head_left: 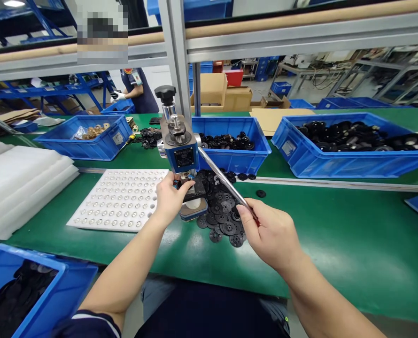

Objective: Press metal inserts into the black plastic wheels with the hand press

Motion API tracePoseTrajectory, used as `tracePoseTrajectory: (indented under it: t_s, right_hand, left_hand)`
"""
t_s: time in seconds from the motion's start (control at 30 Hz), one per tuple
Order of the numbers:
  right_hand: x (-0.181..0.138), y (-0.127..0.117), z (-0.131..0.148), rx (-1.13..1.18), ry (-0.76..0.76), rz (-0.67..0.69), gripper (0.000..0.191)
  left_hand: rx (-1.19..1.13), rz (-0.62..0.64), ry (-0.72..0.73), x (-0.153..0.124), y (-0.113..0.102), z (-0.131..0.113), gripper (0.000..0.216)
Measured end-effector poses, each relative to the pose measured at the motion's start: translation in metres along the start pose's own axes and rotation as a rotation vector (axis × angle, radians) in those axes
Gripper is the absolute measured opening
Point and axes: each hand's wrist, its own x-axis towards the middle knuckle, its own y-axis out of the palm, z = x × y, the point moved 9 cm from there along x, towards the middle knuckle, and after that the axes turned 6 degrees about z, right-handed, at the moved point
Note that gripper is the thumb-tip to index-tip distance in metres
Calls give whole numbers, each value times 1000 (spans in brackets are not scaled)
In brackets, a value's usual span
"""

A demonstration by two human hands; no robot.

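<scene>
A blue hand press (185,157) stands on the green bench in front of me. My right hand (270,230) is wrapped round the end of its long metal lever (223,178), which slants down toward me. Under the press head, my left hand (172,195) pinches at the black block (197,190) on the press base; what lies between its fingertips is hidden. Beside the press spreads a pile of black perforated discs (226,218). Left of it lies a white foam tray (113,199) with rows of small round metal parts; a few holes near my left wrist hold none.
Blue bins of black parts stand behind the press (233,159) and at the right (353,159). Another blue bin (85,150) holds tan parts. White foam sheets (22,188) are stacked left; a bin of black pieces (63,277) sits near front. A gloved person (138,91) stands beyond.
</scene>
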Motion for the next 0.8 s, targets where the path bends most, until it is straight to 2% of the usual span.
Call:
tracePoseTrajectory:
  t_s: [0.13, 0.27, 0.37, 0.53, 0.7, 0.8]
  right_hand:
    - [-3, -3, -10, 24, 69, 43, 22]
    - [-16, 19, -20, 100, 115, 74, 17]
    - [-23, 28, -20, 133, 116, -1, 15]
    - [-28, 24, -12, 152, 73, -170, 19]
    - [-27, 26, -11, 174, 52, -216, 21]
    - [-23, 26, -9, 175, 46, -216, 22]
  left_hand:
    - [30, -29, 51, 1, 9, 8, 26]
    - [53, -43, 63, 0, 14, 18, 29]
    - [65, -59, 80, -4, 12, 16, 28]
    - [120, -53, 96, -6, 5, 8, 28]
    - [161, 32, 54, 2, 3, 11, 33]
    - [134, 40, 53, 4, -3, 8, 37]
